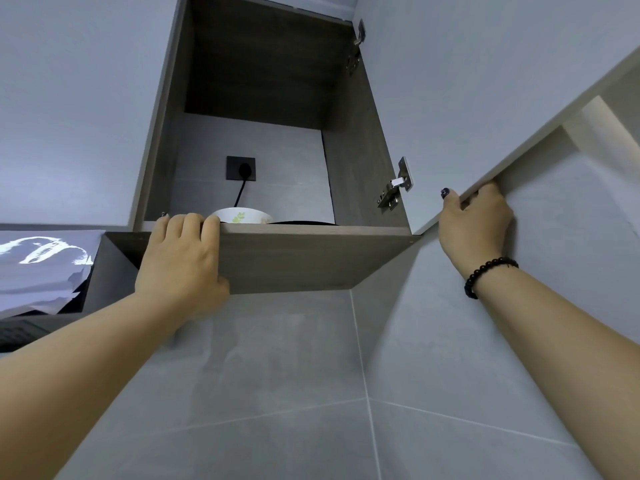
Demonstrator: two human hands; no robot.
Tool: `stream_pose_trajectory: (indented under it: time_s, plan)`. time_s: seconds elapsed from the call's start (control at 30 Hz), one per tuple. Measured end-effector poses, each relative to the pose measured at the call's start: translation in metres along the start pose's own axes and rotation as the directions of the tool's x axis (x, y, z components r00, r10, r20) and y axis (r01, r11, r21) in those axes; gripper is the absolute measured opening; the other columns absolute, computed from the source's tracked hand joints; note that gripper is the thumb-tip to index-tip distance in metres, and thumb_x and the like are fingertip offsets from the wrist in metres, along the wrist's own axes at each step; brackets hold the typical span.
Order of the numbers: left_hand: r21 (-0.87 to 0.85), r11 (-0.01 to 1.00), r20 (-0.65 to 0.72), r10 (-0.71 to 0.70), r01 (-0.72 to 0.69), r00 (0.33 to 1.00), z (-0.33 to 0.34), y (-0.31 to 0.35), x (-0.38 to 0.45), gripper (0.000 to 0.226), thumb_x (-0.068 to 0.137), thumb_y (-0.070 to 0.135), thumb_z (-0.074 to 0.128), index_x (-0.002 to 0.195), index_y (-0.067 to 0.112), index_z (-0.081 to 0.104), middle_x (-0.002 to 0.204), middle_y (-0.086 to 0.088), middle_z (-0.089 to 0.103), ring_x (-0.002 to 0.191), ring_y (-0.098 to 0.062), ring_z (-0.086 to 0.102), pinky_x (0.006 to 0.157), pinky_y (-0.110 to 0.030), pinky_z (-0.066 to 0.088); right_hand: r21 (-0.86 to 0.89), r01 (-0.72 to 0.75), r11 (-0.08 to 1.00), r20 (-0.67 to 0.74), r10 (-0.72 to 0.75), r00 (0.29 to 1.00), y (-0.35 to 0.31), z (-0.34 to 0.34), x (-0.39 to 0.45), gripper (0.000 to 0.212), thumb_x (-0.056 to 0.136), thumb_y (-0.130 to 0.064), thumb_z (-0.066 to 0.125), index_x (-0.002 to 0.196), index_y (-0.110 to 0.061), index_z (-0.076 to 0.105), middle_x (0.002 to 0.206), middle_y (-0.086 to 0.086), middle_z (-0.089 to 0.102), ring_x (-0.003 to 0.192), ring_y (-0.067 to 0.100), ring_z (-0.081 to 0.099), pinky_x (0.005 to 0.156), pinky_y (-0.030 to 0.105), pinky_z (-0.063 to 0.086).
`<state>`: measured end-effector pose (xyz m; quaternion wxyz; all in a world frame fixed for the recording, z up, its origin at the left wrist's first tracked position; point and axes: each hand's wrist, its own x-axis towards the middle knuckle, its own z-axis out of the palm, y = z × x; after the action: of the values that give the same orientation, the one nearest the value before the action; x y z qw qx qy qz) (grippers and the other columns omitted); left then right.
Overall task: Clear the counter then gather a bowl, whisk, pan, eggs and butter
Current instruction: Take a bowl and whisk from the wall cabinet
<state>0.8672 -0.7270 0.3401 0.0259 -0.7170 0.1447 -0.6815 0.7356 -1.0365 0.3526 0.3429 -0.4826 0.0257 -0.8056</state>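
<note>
Both hands are busy: the right hand pinches the open door edge, the left hand hooks the shelf lip. The bowl sits just behind the left fingers; keep the door wide and lift the bowl clear.

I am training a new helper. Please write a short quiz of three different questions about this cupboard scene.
1. True or false: the cabinet door is open.
2. Which hand grips the door's lower edge? A) left hand B) right hand
3. Fill in: a white ____ with a green leaf print sits on the shelf.

Key: 1 true; 2 B; 3 bowl.
</note>
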Motion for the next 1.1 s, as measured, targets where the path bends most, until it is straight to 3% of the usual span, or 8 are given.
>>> stream_pose_trajectory:
  time_s: [0.2,0.3,0.4,0.6,0.83,0.97,1.1]
  plan:
    - [0.001,1.0,-0.031,-0.002,0.002,1.0,0.003,-0.001,0.0,0.081,0.055,0.033,0.078,0.125,0.003,0.049,0.11,-0.017,0.056,0.105,-0.038,0.05,0.105,-0.051,0.034,-0.082,-0.026,0.996,0.078,0.032,0.996,-0.007,-0.02,-0.007,0.017,0.089,-0.009,0.053,0.105,-0.002,0.056,0.095,0.006,0.065,0.08,0.017,0.054,0.064,0.015,0.034]
    - [0.0,1.0,-0.062,-0.013,0.013,0.998,0.006,0.0,0.001,0.081,0.053,0.032,0.077,0.123,0.001,0.049,0.107,-0.017,0.055,0.102,-0.038,0.049,0.104,-0.051,0.034,-0.078,-0.014,0.997,0.15,0.026,0.988,-0.006,-0.032,-0.025,0.016,0.083,-0.009,0.05,0.094,-0.015,0.062,0.088,-0.001,0.07,0.083,0.018,0.065,0.073,0.029,0.05]
    - [0.007,1.0,-0.083,-0.017,0.018,0.996,0.009,0.002,0.002,0.079,0.051,0.031,0.075,0.12,0.001,0.05,0.104,-0.017,0.055,0.099,-0.038,0.049,0.103,-0.052,0.034,-0.061,0.038,0.997,0.238,-0.022,0.971,-0.016,-0.021,-0.05,0.015,0.08,-0.012,0.055,0.088,-0.022,0.062,0.077,-0.002,0.071,0.083,0.019,0.068,0.079,0.034,0.054]
    - [0.03,0.999,-0.02,0.031,-0.031,0.999,0.002,-0.006,0.005,0.066,0.063,0.044,0.066,0.117,0.011,0.047,0.104,-0.007,0.053,0.098,-0.028,0.048,0.1,-0.042,0.036,0.06,0.158,0.986,0.42,-0.168,0.892,-0.055,0.03,-0.08,0.009,0.084,-0.013,0.058,0.079,-0.02,0.061,0.065,-0.004,0.066,0.068,0.014,0.067,0.067,0.031,0.056]
    - [0.079,0.988,-0.017,0.136,-0.135,0.991,0.007,-0.018,0.002,0.084,0.063,0.047,0.065,0.134,0.011,0.037,0.119,-0.005,0.049,0.108,-0.028,0.045,0.108,-0.041,0.029,0.117,0.339,0.934,0.421,-0.356,0.835,-0.099,0.117,-0.072,0.007,0.089,-0.013,0.055,0.086,-0.018,0.059,0.08,-0.004,0.061,0.073,0.011,0.057,0.062,0.023,0.049]
    - [0.077,0.991,-0.036,0.112,-0.109,0.993,0.015,-0.013,0.001,0.093,0.063,0.049,0.065,0.139,0.012,0.026,0.126,-0.005,0.039,0.117,-0.027,0.038,0.115,-0.042,0.016,0.066,0.319,0.946,0.517,-0.306,0.8,-0.106,0.17,-0.063,0.006,0.09,-0.012,0.057,0.088,-0.012,0.063,0.089,0.001,0.062,0.082,0.015,0.058,0.069,0.027,0.05]
    - [0.093,0.991,-0.085,0.109,-0.101,0.99,0.025,-0.015,0.001,0.096,0.06,0.046,0.065,0.139,0.011,0.023,0.127,-0.005,0.036,0.118,-0.028,0.037,0.115,-0.043,0.012,-0.05,0.303,0.952,0.658,-0.196,0.727,-0.103,0.213,-0.053,0.016,0.089,-0.021,0.061,0.086,-0.006,0.069,0.094,0.008,0.07,0.083,0.022,0.063,0.061,0.023,0.046]
